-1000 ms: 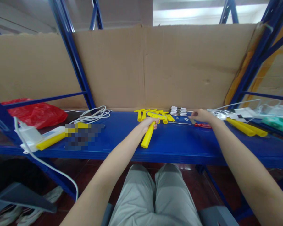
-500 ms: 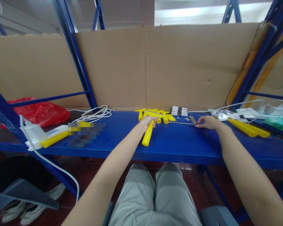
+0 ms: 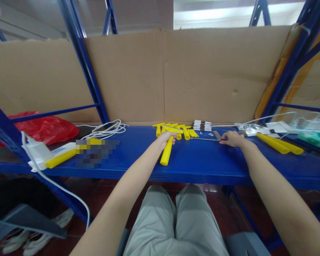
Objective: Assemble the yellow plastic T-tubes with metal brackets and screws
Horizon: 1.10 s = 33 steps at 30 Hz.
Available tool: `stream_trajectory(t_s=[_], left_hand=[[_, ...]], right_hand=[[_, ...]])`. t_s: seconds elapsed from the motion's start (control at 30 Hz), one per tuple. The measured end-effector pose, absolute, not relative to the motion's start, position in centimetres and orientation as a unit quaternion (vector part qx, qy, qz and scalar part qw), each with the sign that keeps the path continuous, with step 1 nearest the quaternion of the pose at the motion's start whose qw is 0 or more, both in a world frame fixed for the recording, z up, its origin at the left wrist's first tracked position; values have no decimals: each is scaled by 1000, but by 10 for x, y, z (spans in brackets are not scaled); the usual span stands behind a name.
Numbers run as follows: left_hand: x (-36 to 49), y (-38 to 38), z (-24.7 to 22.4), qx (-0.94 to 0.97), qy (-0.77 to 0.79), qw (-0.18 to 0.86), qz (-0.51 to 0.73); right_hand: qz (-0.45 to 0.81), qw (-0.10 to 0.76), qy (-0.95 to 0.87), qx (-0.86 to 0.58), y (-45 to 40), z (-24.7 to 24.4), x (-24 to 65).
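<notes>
My left hand [image 3: 166, 138] is closed around a yellow T-shaped scraper handle [image 3: 166, 153], its tube pointing down toward me and its crosspiece away. My right hand [image 3: 231, 138] rests low over the blue shelf, fingers bent down onto the reddish end of a screwdriver [image 3: 206, 139]. The screwdriver's thin metal shaft lies along the shelf, pointing left; its handle is mostly hidden by the fingers. Just beyond those fingertips is a flat grey metal blade [image 3: 217, 134]. More yellow T-shaped handles [image 3: 186, 133] lie in a row behind my left hand, beside small yellow strips [image 3: 193, 133].
White-and-black small packs [image 3: 202, 125] are stacked at the back, with small screws [image 3: 211, 134] before them. Yellow tubes [image 3: 278, 145] and silver packaging lie right. At left are a white cable coil [image 3: 109, 128], a red bag [image 3: 49, 128] and a power strip. Cardboard [image 3: 202, 74] walls the back.
My right hand has shifted slightly left and its fingers have come further over the end of the screwdriver. My left hand keeps its hold on the yellow handle, nearly still.
</notes>
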<state>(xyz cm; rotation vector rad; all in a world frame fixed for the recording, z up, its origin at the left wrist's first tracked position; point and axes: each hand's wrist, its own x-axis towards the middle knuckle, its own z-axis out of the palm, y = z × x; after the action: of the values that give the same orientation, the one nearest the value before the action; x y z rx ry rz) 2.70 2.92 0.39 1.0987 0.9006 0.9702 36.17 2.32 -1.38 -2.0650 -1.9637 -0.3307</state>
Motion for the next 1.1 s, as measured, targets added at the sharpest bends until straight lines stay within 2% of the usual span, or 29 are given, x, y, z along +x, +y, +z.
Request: stream_trajectory(t_s=[0.1, 0.17, 0.33, 0.47, 0.57, 0.77, 1.1], left_hand=[[27, 26, 6, 487, 400, 650, 425], [27, 25, 7, 489, 402, 649, 422], [28, 23, 7, 493, 412, 638, 424], [29, 22, 8, 493, 419, 630, 429], [29, 22, 8, 490, 424, 629, 430], [29, 25, 6, 492, 424, 627, 431], [33, 19, 7, 500, 433, 615, 429]], right_hand=[[-67, 90, -658, -745, 20, -9, 362], [-75, 107, -651, -747, 19, -5, 363], [-104, 199, -635, -739, 16, 0, 365], [-116, 291, -651, -691, 14, 0, 360], [-126, 328, -671, -653, 14, 0, 350], [-135, 336, -722, -590, 13, 1, 329], [-151, 316, -737, -578, 12, 0, 323]])
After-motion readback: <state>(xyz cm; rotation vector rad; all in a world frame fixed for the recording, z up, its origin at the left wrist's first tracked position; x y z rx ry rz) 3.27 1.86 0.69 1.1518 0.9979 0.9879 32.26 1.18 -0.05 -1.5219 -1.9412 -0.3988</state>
